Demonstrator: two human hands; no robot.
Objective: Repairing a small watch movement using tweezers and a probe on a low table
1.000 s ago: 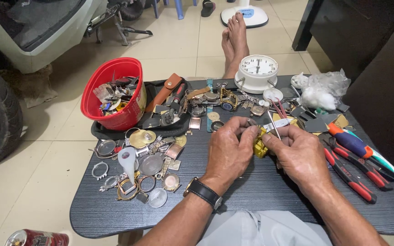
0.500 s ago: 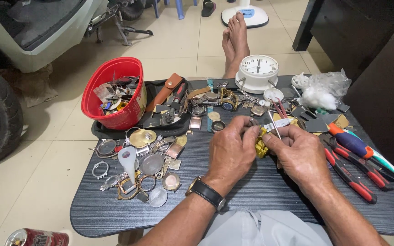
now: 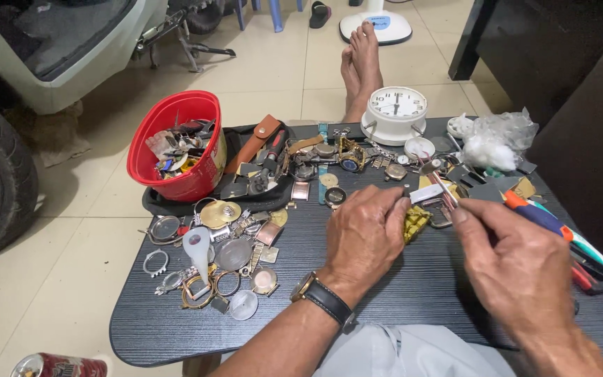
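Head view: the left hand [image 3: 364, 237] presses curled fingers down on a ridged yellow-metal watch band [image 3: 417, 222] lying on the dark wood-grain table [image 3: 176, 321]. The right hand [image 3: 511, 262], just beside it, pinches thin tweezers [image 3: 440, 188] over the band. A round white clock [image 3: 394, 112] stands beyond.

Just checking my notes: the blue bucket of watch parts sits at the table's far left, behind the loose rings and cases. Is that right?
Not quite: the bucket is red, not blue, as the head view shows. It does sit at the far left of the table, behind the loose rings and cases.
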